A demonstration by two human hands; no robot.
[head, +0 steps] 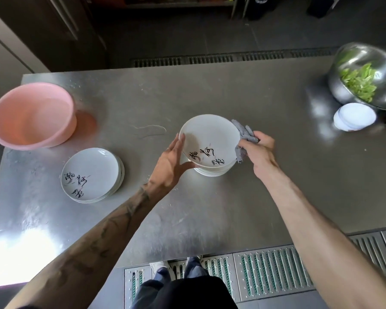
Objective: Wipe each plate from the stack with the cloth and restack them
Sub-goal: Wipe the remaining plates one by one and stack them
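Item: top plate [210, 141], tilting over the right-hand stack [212, 172] at mid-table [210, 219]. I am seeing the left hand [174, 159] bracing its left rim, fingers straight and together, thumb under the near edge. The right hand [257, 148] is bunching the cloth [243, 134] in curled fingers against the right rim, with the plate's face lying just left of it. The second stack [91, 175] is sitting nearer the left hand.
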